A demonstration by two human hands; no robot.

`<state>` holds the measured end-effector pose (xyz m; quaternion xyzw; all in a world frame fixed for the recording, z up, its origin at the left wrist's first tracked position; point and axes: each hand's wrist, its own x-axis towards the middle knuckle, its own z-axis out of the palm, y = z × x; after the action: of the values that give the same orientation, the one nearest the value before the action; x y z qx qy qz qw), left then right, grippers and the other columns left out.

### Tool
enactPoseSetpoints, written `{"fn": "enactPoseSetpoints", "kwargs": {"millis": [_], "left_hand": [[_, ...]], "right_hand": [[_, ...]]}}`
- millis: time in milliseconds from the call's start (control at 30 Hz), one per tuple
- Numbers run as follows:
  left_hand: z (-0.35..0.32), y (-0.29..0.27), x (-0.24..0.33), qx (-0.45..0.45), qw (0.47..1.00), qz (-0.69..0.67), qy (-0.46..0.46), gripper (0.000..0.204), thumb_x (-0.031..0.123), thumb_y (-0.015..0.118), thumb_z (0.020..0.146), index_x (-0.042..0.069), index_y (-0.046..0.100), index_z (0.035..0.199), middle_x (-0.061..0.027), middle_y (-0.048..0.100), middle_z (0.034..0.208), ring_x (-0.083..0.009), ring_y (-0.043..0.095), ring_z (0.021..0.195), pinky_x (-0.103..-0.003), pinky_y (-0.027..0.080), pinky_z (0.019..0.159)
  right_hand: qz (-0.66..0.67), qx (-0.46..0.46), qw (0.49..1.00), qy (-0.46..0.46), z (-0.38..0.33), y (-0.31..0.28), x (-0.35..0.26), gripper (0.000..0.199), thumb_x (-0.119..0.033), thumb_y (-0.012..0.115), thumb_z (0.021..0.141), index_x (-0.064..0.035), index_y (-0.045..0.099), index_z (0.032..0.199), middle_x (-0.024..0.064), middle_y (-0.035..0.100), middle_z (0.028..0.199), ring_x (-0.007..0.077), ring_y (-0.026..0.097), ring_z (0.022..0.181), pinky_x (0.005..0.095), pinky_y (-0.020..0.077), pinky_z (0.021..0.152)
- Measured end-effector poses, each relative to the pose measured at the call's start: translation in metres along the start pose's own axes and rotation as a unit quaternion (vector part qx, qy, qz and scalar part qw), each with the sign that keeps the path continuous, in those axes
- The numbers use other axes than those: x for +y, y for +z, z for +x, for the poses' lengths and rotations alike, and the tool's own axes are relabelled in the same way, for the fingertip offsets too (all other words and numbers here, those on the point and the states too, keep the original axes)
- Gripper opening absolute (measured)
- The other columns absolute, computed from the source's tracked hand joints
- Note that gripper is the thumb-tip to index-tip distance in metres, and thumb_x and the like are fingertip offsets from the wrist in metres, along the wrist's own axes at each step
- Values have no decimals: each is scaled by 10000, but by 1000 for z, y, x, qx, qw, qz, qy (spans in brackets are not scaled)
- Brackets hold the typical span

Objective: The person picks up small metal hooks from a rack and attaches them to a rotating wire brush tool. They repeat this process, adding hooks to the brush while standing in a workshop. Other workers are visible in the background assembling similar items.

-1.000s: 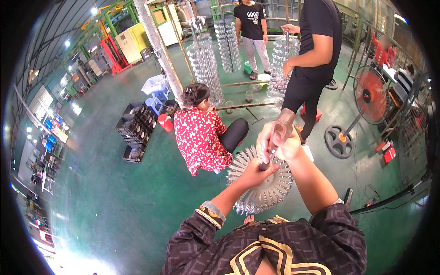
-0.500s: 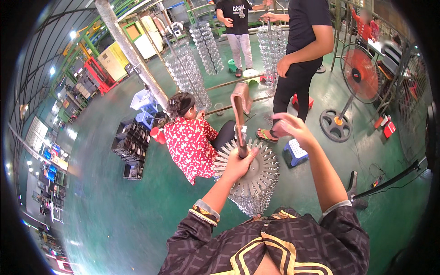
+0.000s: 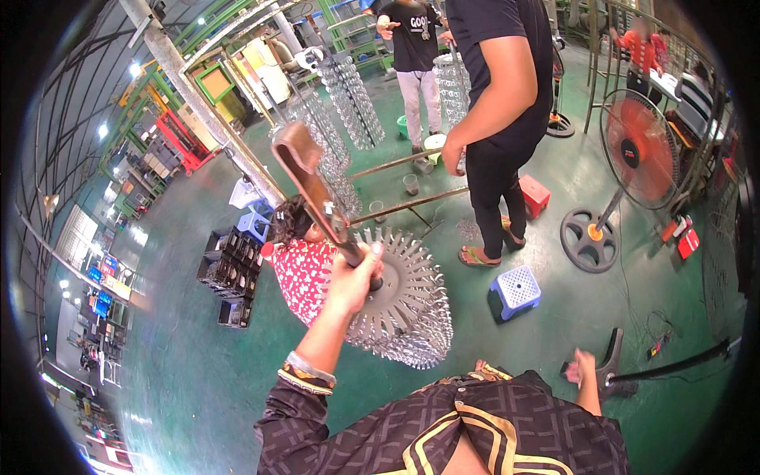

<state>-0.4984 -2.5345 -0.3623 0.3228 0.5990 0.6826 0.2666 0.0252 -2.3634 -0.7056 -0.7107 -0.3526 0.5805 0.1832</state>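
Step in hand: the left hand (image 3: pixel 352 277) is closed around the handle of a long brown tool (image 3: pixel 317 190), raised above the round metal stack (image 3: pixel 400 305) — it looks like a striking or pressing step.
Right hand (image 3: pixel 584 368): low at the side, near a dark stand (image 3: pixel 609 366); I cannot tell its grip.
Next move: probably a controlled lowering onto the stack's centre.
Room: a seated person in red (image 3: pixel 305 273) just behind the stack — little margin there; the blue stool (image 3: pixel 514 291) is well apart.
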Motion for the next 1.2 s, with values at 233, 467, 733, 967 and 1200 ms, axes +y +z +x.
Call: {"fn": "enactPoseSetpoints", "kwargs": {"millis": [233,467,733,967,1200], "left_hand": [[84,22,34,31,1000,3,7,281,227,577,874,74,455,672,0,426,580,-120,422,538,-264,383,547],[179,36,46,38,999,-7,28,339,296,624,839,71,455,650,-4,433,567,-125,438,533,-259,369,515],[285,38,49,42,999,-23,11,340,322,639,825,88,422,705,-10,409,593,-147,431,564,-286,381,538],[365,46,57,49,999,-11,3,369,352,650,809,89,414,705,-19,411,588,-155,436,558,-293,385,530],[437,52,51,89,996,0,-15,398,369,694,767,53,453,735,-20,445,588,-147,455,523,-275,389,491]], "right_hand": [[55,23,992,110,59,-57,52,431,-408,508,852,-93,455,1141,205,571,898,296,544,516,469,480,489],[112,42,987,107,116,-28,-9,393,-392,510,860,-94,473,1114,129,555,810,223,540,513,375,462,440],[155,71,981,98,155,35,-31,379,-403,506,859,-112,491,1101,86,536,722,192,511,449,340,435,383],[203,93,963,150,166,81,-31,357,-408,505,854,-128,496,1076,74,524,695,188,510,443,334,427,370],[224,95,957,155,193,100,-107,333,-404,508,850,-136,499,1047,63,513,667,179,507,439,324,419,359]]}}
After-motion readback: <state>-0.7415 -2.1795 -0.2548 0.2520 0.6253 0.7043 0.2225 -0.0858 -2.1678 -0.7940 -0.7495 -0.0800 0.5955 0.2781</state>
